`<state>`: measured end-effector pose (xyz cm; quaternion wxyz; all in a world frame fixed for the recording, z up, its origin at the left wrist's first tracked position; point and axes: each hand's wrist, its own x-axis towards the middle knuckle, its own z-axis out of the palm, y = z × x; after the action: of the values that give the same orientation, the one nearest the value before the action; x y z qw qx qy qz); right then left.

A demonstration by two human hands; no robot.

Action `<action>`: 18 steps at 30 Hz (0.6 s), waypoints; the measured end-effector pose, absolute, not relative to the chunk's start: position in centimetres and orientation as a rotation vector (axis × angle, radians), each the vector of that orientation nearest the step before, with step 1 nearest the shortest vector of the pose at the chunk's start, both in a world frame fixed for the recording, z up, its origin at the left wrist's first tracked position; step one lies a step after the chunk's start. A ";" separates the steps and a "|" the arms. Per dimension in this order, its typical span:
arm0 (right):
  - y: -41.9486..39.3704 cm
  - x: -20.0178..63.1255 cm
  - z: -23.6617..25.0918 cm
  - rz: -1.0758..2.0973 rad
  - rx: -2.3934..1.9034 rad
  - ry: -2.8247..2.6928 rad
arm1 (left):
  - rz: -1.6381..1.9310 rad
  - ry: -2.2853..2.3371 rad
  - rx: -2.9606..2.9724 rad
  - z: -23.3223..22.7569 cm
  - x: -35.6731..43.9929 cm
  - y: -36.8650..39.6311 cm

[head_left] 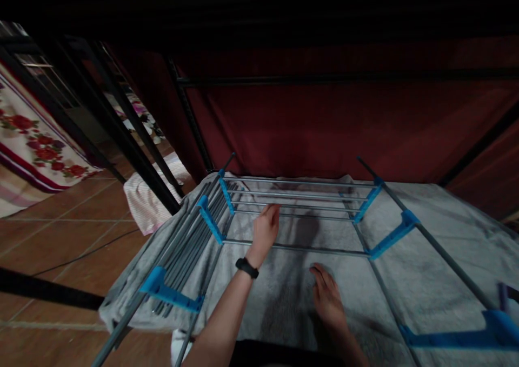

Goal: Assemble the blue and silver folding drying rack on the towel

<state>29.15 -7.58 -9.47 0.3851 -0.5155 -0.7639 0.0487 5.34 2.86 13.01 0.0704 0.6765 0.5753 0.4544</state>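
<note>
Fingers (272, 211) of the left hand (265, 232) curl loosely against a rack rail (292, 215); right hand (326, 297) lies flat, empty, on the grey towel (425, 280).

Left hand (265, 229) over drying rack (295, 248) rails; right hand (327, 298) flat on grey towel (425, 280)

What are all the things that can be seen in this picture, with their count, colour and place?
grey metal drying rack with blue plastic joints: one, grey and blue, centre, standing over the towel
grey terry towel: one, grey, spread flat beneath the rack
white-and-pink striped cloth: one, on the floor left of the towel
floral fabric with red roses: one, cream and red, far left
dark red curtain: one, behind the rack
black metal frame bars: several, black, left
brown floor tiles: many, lower left
black wristwatch: one, on the left wrist
left hand: at the rack's rods, fingers curled
right hand: flat on the towel, open
</note>
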 end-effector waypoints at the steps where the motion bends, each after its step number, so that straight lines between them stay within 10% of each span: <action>1: -7.6 29.2 -9.4 0.120 -1.309 -1.953 | 1.370 1.703 2.072 15.4 6.1 4.1; 10: -7.9 29.2 -9.1 0.212 -1.322 -1.914 | 1.127 1.813 2.551 35.2 6.0 11.3; 18: -7.5 29.3 -9.8 0.168 -1.296 -1.929 | 0.556 2.669 2.088 35.0 -10.5 5.6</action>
<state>29.31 -7.55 -9.79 0.3949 -0.5111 -0.7606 0.0663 -10.50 5.56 35.05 -0.1457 0.6016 0.7689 0.1601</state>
